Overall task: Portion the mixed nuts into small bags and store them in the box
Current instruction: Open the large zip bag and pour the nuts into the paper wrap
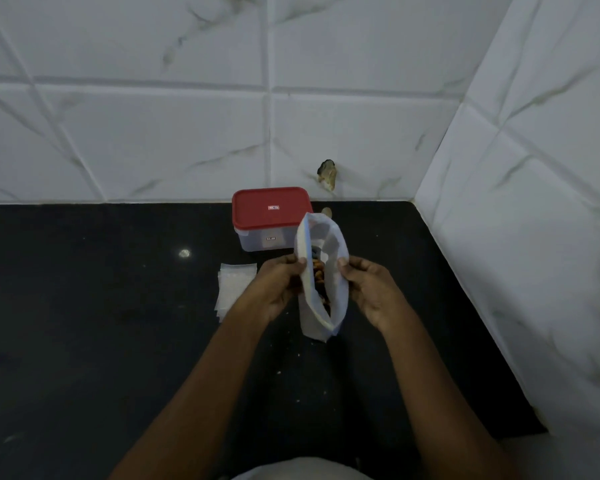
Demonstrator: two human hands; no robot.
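Pinching opposite rims of nut bag (338,289)

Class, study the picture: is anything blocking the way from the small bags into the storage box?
Yes. The red lid sits on the box, closing its top. The left hand and right hand also hold the nut bag open in front of its right corner.

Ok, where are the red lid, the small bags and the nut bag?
red lid (272,209): head view, top centre.
small bags (236,282): head view, middle of the pile.
nut bag (338,292): head view, right wall.
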